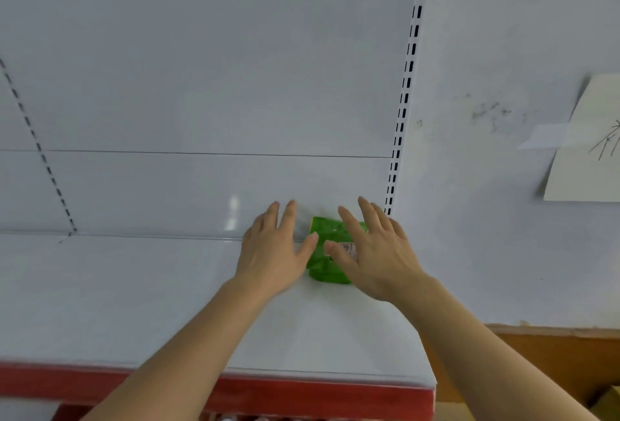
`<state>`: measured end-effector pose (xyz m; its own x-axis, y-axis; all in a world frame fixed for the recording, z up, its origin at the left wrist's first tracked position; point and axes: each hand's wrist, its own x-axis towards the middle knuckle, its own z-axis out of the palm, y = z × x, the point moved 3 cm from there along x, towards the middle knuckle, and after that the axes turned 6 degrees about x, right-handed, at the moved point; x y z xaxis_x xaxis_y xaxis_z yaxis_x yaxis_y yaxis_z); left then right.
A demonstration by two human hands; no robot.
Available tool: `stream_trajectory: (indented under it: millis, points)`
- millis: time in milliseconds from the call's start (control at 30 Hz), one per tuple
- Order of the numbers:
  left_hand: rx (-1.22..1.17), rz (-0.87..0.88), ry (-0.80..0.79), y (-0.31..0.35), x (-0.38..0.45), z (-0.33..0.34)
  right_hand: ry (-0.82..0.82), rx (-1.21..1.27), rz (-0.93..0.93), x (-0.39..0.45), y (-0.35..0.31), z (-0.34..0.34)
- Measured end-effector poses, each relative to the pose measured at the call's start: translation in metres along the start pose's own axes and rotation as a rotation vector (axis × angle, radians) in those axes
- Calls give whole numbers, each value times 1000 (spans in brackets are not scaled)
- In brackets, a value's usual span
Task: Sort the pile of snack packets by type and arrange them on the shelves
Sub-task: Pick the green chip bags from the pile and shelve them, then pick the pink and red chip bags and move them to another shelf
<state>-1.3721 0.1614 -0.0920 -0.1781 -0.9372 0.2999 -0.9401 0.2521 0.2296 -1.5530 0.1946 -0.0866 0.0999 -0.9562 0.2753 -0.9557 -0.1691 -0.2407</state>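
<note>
At the back right corner of a white shelf (134, 303), a green snack packet (323, 264) lies flat, close to the rear panel (201, 85) and near the slotted upright (404, 91) that runs up the right edge of the unit. The packet shows a small pale printed patch near its middle; the print is too blurred to read.

Both hands reach in over the shelf from below. The left hand (273, 249) lies just left of the packet, fingers straight and spread, palm down toward the shelf, with its thumb stretched toward the packet's left edge and touching it or nearly so. The right hand (372, 252) is over the packet's right half, fingers straight and fanned, hiding that side; its thumb rests across the middle of the packet. Neither hand curls round anything, and both are released and flat.

The shelf's front edge carries a red strip (268, 393). To the right of the unit is a pale wall (503, 185) with a sheet of paper (585, 152) fixed on it by clear tape, bearing dark pen strokes. Below the wall runs a brown wooden band (553, 353).
</note>
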Motion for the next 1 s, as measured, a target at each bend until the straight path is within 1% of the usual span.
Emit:
stream_trajectory:
  millis: [133, 300, 433, 633, 800, 1000]
  points:
    - [6, -20, 63, -30, -23, -25, 38, -24, -41, -5, -43, -4]
    - [57, -82, 121, -92, -66, -58, 17, -37, -133, -16, -122, 6]
    - [90, -131, 130, -157, -108, -93, 19, -4, -214, -30, -210, 17]
    - [151, -270, 206, -267, -182, -146, -14, 53, -367, -46, -345, 51]
    - [212, -422, 261, -367, -245, -188, -61, 131, -525, -50, -464, 83]
    - [263, -628, 308, -482, -305, -233, -92, 188, -707, -35, -598, 123]
